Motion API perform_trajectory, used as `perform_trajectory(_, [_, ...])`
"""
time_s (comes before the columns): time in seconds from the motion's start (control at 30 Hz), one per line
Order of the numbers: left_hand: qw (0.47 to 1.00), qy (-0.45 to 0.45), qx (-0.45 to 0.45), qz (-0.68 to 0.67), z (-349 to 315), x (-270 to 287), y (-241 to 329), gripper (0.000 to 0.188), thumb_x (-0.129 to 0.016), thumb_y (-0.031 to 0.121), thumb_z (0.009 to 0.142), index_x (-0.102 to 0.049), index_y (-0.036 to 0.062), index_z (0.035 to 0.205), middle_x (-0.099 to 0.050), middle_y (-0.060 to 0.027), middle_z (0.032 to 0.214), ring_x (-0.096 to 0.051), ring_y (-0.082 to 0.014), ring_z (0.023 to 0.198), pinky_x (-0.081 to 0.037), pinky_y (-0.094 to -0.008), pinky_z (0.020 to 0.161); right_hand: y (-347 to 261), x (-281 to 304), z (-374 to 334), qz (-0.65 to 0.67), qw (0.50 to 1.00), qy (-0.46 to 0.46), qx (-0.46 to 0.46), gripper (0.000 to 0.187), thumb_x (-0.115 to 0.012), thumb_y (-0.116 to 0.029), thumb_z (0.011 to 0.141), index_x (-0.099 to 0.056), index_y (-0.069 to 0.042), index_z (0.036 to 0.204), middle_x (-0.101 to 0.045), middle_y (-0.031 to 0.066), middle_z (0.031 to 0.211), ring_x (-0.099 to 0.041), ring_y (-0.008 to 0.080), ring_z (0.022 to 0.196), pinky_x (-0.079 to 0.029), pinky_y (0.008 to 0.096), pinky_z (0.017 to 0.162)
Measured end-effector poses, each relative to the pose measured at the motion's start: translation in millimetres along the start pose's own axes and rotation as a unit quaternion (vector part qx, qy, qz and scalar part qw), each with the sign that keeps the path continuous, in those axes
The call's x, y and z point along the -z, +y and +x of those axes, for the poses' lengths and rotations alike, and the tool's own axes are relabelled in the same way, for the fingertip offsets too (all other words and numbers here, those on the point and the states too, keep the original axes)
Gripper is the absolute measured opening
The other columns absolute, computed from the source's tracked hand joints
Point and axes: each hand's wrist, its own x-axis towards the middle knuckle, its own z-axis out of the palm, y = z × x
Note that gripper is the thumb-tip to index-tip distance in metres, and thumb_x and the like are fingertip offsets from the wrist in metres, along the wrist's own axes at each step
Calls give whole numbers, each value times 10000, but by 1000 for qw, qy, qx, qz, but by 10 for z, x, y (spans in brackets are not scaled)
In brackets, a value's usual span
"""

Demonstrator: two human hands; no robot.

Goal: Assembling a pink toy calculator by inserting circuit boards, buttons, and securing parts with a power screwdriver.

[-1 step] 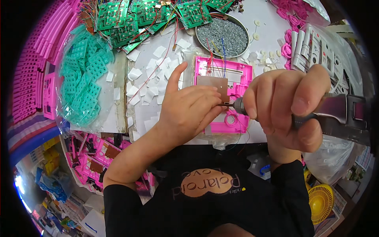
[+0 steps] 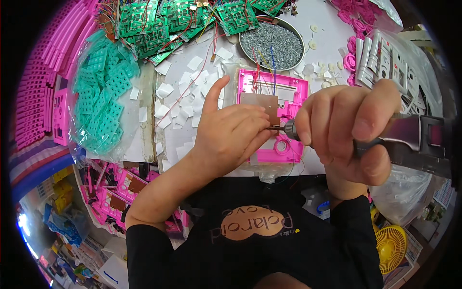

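My right hand [image 2: 344, 130] is wrapped round a dark power screwdriver [image 2: 418, 139], whose thin bit points left. The bit's tip meets the fingertips of my left hand [image 2: 231, 132], which are pressed together over a pink plastic housing [image 2: 294, 91]. One finger of the left hand sticks out away from the rest. What the left fingertips pinch is hidden. Inside the housing lies a brown circuit board [image 2: 261, 102], with red, yellow and blue wires [image 2: 256, 77] running up from it. A round ring opening [image 2: 281, 146] shows in the housing near the bit.
A round metal dish [image 2: 272, 45] of small screws stands beyond the housing. Green circuit boards [image 2: 180, 17] pile up at the back. White squares [image 2: 185, 103] lie scattered left, beside a bag of turquoise pads [image 2: 101, 94]. Pink housings [image 2: 43, 72] are stacked far left; white panels [image 2: 385, 62] lie right.
My right hand has shifted very slightly left with the power screwdriver. My left hand and the pink housing look the same.
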Motion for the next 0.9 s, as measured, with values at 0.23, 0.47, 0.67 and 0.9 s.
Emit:
perform_trajectory(0.23, [990, -127, 17, -68, 393, 152, -324, 189, -811, 203, 796, -695, 109, 912, -715, -24, 889, -700, -224, 878, -475, -451, 975, 74, 54, -55, 20, 998, 59, -12, 245, -626, -331, 1008, -509, -140, 1108, -517, -40, 660, -485, 99, 541, -487, 303, 661])
perform_trajectory(0.47, [955, -152, 24, 255, 985, -292, -1225, 144, -718, 249, 824, -752, 110, 816, -674, -90, 911, -627, -305, 979, -443, -500, 879, 231, 141, -74, 20, 1000, 14, 13, 247, -628, -308, 1009, -515, -117, 1116, -501, -27, 650, -471, 106, 552, -474, 312, 661])
perform_trajectory(0.67, [941, -225, 72, 243, 1037, -378, -1176, 135, -688, 224, 848, -747, 116, 903, -681, -97, 974, -613, -300, 1053, -407, -533, 929, 358, -27, -174, 17, 998, 57, -8, 297, -724, -308, 956, -522, -115, 1057, -523, -14, 640, -491, 124, 545, -480, 330, 637])
perform_trajectory(0.9, [952, -152, 34, 264, 1054, -463, -1215, 167, -640, 262, 891, -734, 126, 872, -701, -89, 880, -657, -298, 945, -414, -519, 883, 521, -158, -264, 17, 995, 94, -18, 329, -753, -320, 940, -505, -111, 1001, -509, -8, 626, -493, 129, 541, -479, 336, 616])
